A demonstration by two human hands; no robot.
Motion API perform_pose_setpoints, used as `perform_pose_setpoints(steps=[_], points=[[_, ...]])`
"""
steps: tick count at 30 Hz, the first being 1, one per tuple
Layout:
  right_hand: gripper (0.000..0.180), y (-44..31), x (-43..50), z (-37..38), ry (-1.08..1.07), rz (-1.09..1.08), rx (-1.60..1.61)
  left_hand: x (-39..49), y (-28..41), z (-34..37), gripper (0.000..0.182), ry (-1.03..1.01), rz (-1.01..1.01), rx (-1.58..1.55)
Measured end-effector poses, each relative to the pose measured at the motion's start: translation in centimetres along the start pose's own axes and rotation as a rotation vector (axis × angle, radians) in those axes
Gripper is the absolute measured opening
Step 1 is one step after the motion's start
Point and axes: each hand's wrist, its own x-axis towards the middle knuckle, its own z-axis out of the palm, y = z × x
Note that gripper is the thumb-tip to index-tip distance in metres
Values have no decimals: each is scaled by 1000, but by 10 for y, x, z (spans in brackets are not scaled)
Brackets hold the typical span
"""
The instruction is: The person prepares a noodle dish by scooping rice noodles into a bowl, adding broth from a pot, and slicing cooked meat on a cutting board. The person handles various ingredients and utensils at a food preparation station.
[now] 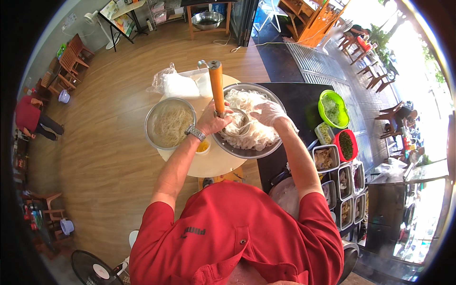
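Note:
My left hand (213,120), with a metal-banded watch at the wrist, grips a noodle strainer by its wooden handle (216,85) near the lower end. The handle points up towards the camera. Its round metal basket (245,131) rests over white rice noodles (262,140) in a wide metal bowl (245,155), with some noodles inside the basket. In a clear plastic glove, my right hand (271,113) touches the noodles just right of the basket, fingers spread. Left of this bowl stands a metal bowl (146,125) of thin, pale vermicelli (172,124).
A small tub (203,146) of yellow food sits between the bowls on the round table (199,167). Behind are white plastic bags (180,85). To the right, a dark table (299,98) carries a green basket (345,115), a red container (354,142) and several metal food trays (335,156).

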Motion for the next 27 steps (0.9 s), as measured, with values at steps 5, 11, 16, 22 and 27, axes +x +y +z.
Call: perform_pose_setpoints(steps=[5, 11, 16, 22, 27], points=[[48, -29, 0, -2, -17, -26, 111, -4, 14, -4, 32, -10, -341, -86], [42, -69, -17, 8, -180, -119, 352, -11, 18, -3, 57, 49, -351, -105], [46, -73, -10, 13, -239, -51, 481, -14, 10, -2, 61, 42, -353, -436], [57, -44, 2, 42, 123, -18, 180, -13, 9, 7, 44, 234, -339, -646], [70, -24, -11, 37, -129, 47, 415, -9, 18, 0, 47, 409, -342, -741]])
